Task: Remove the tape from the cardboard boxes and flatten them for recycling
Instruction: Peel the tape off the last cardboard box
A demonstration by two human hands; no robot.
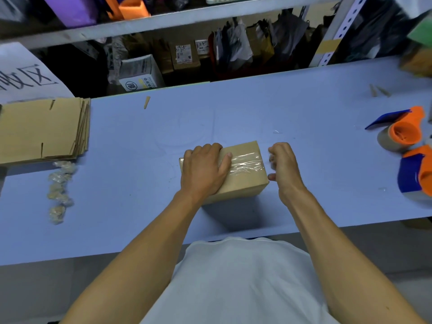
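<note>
A small brown cardboard box (243, 178) stands in the middle of the blue table (304, 108). Clear tape (247, 163) runs wrinkled along its top. My left hand (204, 170) lies over the box's left half, fingers bent over the far edge and thumb on the tape. My right hand (284, 164) is at the box's right end with fingers curled, and it pinches a bit of clear tape there. The box's right face is hidden behind that hand.
A stack of flattened boxes (44, 129) lies at the far left, with balled-up tape wads (59, 190) in front of it. Two orange and blue tape dispensers (402, 134) (416, 174) sit at the right. Shelves with goods (187, 54) rise behind the table.
</note>
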